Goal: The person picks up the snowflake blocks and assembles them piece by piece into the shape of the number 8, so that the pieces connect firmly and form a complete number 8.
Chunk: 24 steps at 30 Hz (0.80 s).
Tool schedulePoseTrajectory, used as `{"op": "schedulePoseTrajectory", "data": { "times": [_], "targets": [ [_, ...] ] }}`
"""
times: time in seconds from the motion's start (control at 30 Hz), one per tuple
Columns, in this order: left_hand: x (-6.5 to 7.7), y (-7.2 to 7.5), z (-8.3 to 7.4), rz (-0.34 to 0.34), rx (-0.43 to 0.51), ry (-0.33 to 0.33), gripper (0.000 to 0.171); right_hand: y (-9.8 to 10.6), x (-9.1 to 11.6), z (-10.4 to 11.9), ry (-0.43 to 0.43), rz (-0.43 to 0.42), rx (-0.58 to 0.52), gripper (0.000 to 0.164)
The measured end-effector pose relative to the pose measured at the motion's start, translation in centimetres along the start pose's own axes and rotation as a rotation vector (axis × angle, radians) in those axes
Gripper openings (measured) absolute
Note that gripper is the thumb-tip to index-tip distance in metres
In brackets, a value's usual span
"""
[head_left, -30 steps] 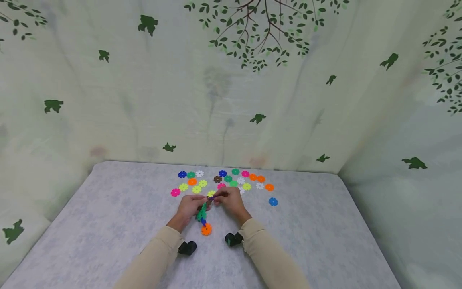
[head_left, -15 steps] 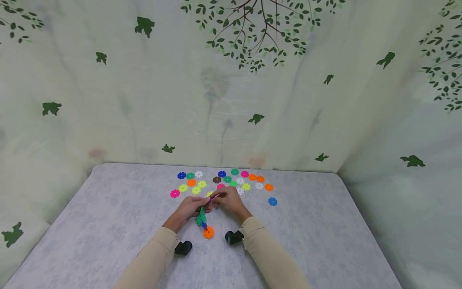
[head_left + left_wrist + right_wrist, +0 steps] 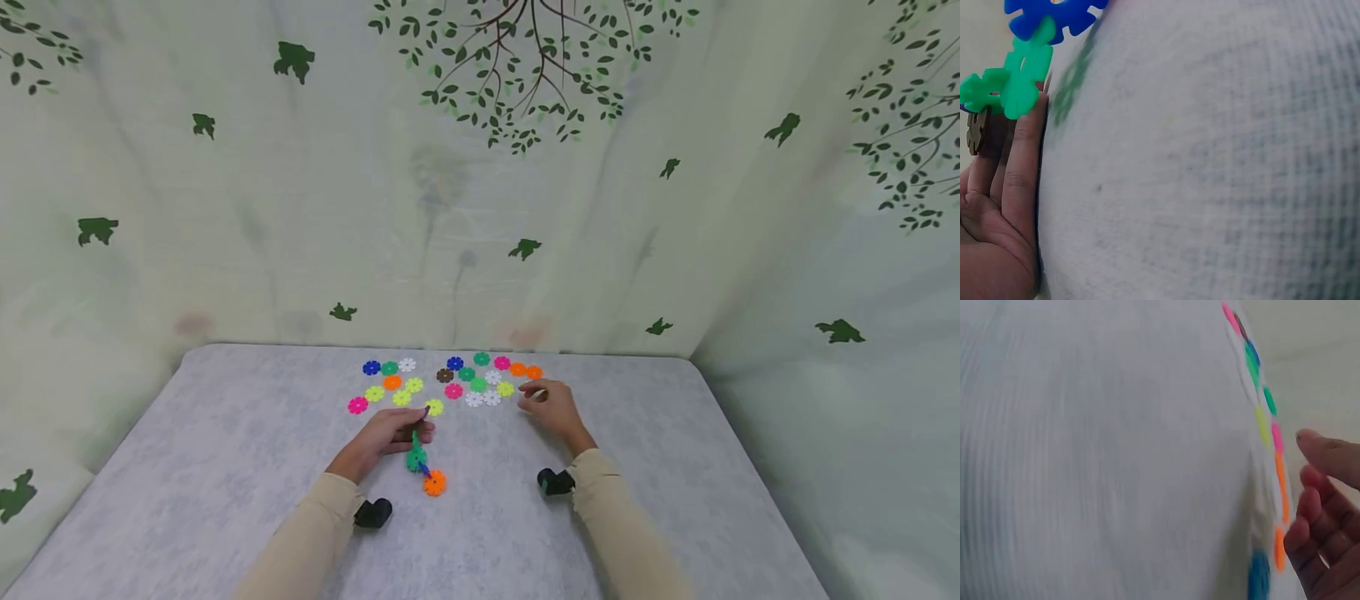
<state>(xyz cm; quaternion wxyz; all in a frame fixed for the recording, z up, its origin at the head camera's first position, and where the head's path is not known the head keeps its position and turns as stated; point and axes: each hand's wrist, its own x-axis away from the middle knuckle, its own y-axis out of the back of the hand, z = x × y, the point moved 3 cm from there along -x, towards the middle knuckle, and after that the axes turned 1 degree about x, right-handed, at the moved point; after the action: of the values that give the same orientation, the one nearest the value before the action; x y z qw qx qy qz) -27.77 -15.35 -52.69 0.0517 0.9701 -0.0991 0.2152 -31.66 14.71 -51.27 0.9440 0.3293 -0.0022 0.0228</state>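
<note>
My left hand [image 3: 381, 437] holds a linked chain of notched plastic discs near the table's middle. A purple disc [image 3: 427, 411] shows at its fingertips, while green discs [image 3: 416, 459], a blue disc [image 3: 1057, 17] and an orange disc [image 3: 435, 482] hang below. A brown disc [image 3: 977, 131] joins the green ones by the fingers in the left wrist view. Over the right end of the loose discs, my right hand [image 3: 553, 408] has its thumb apart from loosely bent fingers, with nothing between them. In the right wrist view a light blue disc [image 3: 1259, 575] lies beside that hand.
Several loose discs in many colours lie towards the back of the grey-covered table [image 3: 247, 450], including a yellow disc [image 3: 434, 407] just beyond the left hand. A pale printed curtain [image 3: 360, 208] stands behind the table. Black cameras [image 3: 555, 482] are worn at both wrists.
My right hand has left the chain and moved right to the loose discs. The left hand keeps the chain, with the purple disc now showing at its fingertips.
</note>
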Motion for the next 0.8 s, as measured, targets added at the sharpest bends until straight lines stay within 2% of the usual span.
{"op": "schedulePoseTrajectory", "data": {
  "times": [0.13,0.27,0.37,0.5,0.63,0.7,0.8],
  "targets": [
    [0.0,-0.1,0.0,0.001,0.010,-0.007,0.039,3.1,0.6,-2.5,-0.099,-0.035,0.097,0.030],
    [0.1,-0.1,-0.1,0.004,0.036,-0.013,0.039,4.5,1.3,-4.0,-0.168,0.039,0.164,0.038],
    [0.1,-0.2,-0.1,0.004,0.057,-0.008,0.039,4.6,1.6,-4.6,-0.168,0.096,0.192,0.034],
    [0.0,-0.3,-0.2,0.022,0.072,-0.002,0.040,4.5,1.5,-4.8,-0.136,0.090,0.197,0.025],
    [-0.1,-0.3,-0.1,0.029,0.077,-0.001,0.041,4.2,1.5,-4.5,-0.084,0.041,0.137,0.022],
    [0.0,-0.2,0.0,0.025,0.072,-0.006,0.041,3.6,1.5,-4.1,-0.060,0.019,0.056,0.020],
    [0.0,-0.1,0.0,0.024,0.059,-0.015,0.042,2.2,1.4,-3.2,-0.051,0.016,-0.123,0.018]
  ]
}}
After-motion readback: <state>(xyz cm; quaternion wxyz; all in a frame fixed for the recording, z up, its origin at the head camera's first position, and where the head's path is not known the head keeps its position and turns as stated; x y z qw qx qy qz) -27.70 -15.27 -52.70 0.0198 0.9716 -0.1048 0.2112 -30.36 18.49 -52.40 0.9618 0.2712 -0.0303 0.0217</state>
